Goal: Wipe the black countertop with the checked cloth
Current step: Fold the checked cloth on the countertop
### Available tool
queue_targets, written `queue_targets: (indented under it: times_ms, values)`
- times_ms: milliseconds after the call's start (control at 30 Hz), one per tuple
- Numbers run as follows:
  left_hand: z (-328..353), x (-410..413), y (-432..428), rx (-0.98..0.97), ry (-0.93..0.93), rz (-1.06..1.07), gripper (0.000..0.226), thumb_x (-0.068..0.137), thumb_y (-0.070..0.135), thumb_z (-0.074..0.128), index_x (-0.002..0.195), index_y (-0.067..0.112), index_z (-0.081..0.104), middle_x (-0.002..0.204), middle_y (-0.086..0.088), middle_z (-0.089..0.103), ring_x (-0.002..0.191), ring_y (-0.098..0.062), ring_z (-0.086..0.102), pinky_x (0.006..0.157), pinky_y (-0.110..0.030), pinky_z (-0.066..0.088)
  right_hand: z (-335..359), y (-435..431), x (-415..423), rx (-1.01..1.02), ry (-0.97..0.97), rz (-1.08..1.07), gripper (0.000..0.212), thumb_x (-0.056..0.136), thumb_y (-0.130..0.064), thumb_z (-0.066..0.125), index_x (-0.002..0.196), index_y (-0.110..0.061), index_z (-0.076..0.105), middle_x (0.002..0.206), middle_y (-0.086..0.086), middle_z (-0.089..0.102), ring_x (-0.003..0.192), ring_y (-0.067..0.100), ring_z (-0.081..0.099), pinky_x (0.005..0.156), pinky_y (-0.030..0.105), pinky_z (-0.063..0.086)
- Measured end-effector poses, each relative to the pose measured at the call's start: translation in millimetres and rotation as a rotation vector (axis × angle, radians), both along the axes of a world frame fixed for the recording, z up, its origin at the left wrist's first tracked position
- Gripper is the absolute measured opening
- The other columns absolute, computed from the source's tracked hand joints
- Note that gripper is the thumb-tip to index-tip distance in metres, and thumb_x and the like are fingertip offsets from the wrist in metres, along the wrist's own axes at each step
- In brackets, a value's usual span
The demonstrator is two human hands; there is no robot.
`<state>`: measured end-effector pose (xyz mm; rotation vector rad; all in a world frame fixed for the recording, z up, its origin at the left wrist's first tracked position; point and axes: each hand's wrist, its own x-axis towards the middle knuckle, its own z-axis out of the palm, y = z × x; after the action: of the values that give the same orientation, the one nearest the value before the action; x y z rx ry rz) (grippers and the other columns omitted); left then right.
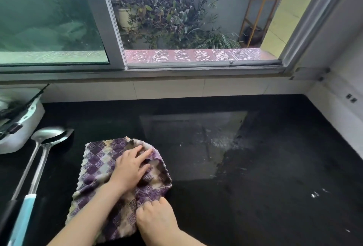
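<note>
The checked cloth point(98, 159), purple and cream, lies partly folded on the black countertop point(265, 167) at the lower left of centre. My left hand point(131, 169) rests flat on top of the cloth with its fingers spread. My right hand point(157, 218) pinches the cloth's near right edge between fingers and thumb. A pale smear of white specks point(222, 141) marks the countertop to the right of the cloth.
Two long metal ladles point(49, 135) lie at the left, one with a blue handle point(23, 220). A white appliance point(17, 124) stands at the far left. A tiled wall point(176, 88) and window bound the back; a white wall point(337, 108) bounds the right.
</note>
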<state>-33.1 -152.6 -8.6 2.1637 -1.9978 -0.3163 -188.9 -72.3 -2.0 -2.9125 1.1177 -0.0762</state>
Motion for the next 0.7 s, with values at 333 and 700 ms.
queue_targets:
  times_ms: [333, 700]
  values:
    - [8, -4, -7, -0.247, 0.322, 0.014, 0.056, 0.092, 0.012, 0.042, 0.145, 0.02, 0.025, 0.151, -0.004, 0.03, 0.14, -0.016, 0.022, 0.114, -0.037, 0.019, 29, -27, 23, 0.24, -0.033, 0.079, 0.031, 0.07, -0.047, 0.065, 0.087, -0.021, 0.061, 0.081, -0.002, 0.061, 0.069, 0.015, 0.06, 0.054, 0.025, 0.041]
    - [-4, 33, 54, 0.004, 0.022, 0.328, 0.051, 0.097, 0.034, 0.034, 0.146, 0.03, 0.021, 0.155, 0.002, 0.018, 0.142, -0.019, 0.01, 0.113, -0.048, 0.003, 7, -64, 52, 0.22, 0.013, -0.01, 0.055, 0.097, -0.034, 0.033, 0.146, -0.014, 0.018, 0.155, 0.019, 0.009, 0.141, 0.037, -0.002, 0.111, 0.056, 0.002]
